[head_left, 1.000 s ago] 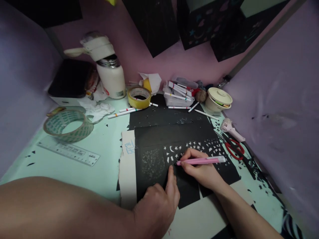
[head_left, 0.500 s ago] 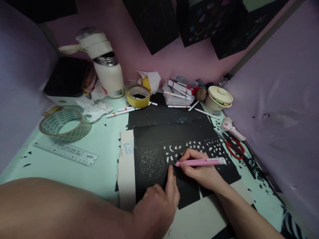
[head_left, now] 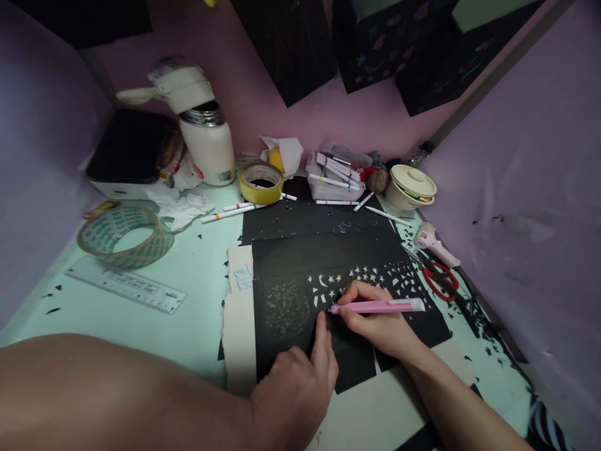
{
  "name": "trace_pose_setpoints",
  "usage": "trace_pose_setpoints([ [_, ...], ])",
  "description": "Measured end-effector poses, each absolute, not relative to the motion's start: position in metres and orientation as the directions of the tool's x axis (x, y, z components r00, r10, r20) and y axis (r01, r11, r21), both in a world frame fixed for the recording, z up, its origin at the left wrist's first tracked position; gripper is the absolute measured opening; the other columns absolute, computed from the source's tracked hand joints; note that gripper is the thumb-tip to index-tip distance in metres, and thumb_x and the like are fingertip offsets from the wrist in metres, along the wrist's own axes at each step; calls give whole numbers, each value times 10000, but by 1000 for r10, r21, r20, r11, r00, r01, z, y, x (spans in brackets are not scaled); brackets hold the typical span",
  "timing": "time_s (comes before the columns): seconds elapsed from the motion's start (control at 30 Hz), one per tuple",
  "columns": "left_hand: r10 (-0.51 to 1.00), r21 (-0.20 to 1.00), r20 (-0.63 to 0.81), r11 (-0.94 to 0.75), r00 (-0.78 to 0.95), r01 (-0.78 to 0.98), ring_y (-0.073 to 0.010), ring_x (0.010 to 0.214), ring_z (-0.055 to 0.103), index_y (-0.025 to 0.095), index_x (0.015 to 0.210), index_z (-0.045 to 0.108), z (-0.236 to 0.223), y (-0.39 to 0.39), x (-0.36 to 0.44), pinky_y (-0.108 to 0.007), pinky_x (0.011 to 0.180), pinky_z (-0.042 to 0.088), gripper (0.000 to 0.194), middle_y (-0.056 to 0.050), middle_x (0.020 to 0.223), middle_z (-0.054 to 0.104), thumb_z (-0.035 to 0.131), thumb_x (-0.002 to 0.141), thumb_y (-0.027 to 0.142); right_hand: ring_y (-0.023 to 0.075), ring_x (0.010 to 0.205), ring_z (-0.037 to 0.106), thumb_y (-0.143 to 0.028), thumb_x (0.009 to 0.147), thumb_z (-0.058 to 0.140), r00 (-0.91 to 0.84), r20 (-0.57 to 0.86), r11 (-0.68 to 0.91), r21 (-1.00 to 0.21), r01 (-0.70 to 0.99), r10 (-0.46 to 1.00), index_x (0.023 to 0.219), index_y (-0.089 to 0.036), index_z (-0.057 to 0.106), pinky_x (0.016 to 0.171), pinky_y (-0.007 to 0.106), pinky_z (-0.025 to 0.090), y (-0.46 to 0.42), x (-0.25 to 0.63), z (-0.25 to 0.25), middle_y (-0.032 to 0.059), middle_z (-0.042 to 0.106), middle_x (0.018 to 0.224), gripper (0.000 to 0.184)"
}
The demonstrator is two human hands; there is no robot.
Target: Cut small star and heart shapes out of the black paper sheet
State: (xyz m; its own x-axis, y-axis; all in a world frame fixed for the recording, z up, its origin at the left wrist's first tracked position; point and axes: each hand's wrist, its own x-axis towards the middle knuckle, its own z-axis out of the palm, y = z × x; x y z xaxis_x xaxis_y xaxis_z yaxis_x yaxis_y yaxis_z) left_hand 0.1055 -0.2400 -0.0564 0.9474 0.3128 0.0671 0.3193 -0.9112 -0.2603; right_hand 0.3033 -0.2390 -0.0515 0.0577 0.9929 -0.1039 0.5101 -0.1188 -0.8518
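Note:
My right hand point(head_left: 370, 316) grips a slim pink pen-like craft knife point(head_left: 382, 306), its dark tip down on a sheet of black paper point(head_left: 282, 255). Small stars, a moon and angular shapes are cut out of that sheet, with white showing through. Just left of the tip, my left hand point(head_left: 300, 379) rests on the paper. Its index finger points forward and presses down, while the other fingers are partly curled or hidden. A patch of pale drawn marks point(head_left: 287, 308) covers the sheet's left part. Under it lies a white board point(head_left: 239, 351) with a torn edge.
Red-handled scissors point(head_left: 440, 280) and a glue gun point(head_left: 436, 243) lie at the right among black scraps. Left are a wide tape roll point(head_left: 126, 237) and a clear ruler point(head_left: 124, 285). Behind stand a white flask point(head_left: 208, 150), yellow tape point(head_left: 260, 183), a marker box point(head_left: 335, 178) and a lidded bowl point(head_left: 412, 186).
Both hands and the craft knife stay in nearly the same place, tip on the paper. The view has shifted very slightly.

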Motion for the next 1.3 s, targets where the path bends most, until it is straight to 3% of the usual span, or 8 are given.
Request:
trace_pose_setpoints([
  [0.27, 272, -297, -24, -921, 962, 253, -113, 394, 548, 117, 1244, 604, -52, -239, 106, -226, 306, 389, 418, -317, 1282, 510, 361, 950, 289, 132, 630, 597, -137, 754, 600, 62, -105, -122, -845, 521, 993, 715, -192, 617, 551, 213, 431, -239, 303, -52, -8, 665, 705, 69],
  [0.6, 312, -247, 108, -911, 944, 330, -132, 381, 534, 110, 1178, 651, -56, -240, 105, -250, 299, 380, 420, -297, 1260, 539, 368, 928, 295, 135, 641, 593, -140, 763, 603, 47, -96, -107, -855, 508, 994, 718, -195, 600, 565, 222, 433, -240, 302, -51, -7, 657, 713, 71],
  [1.13, 304, -256, -8, -922, 953, 292, -145, 395, 549, 109, 1244, 606, -54, -240, 107, -256, 306, 398, 450, -310, 1306, 482, 440, 899, 344, 121, 579, 526, -208, 827, 583, 74, 19, -27, -811, 585, 997, 720, -192, 576, 533, 218, 390, -243, 299, -55, -19, 603, 652, 109],
  [1.3, 317, -226, -52, -928, 947, 298, -156, 411, 574, 119, 1262, 594, -53, -241, 108, -258, 325, 424, 435, -303, 1312, 470, 461, 894, 309, 124, 627, 592, -233, 884, 542, 130, 96, -8, -776, 630, 987, 804, -190, 628, 583, 213, 435, -251, 289, -56, 2, 660, 728, 125],
])
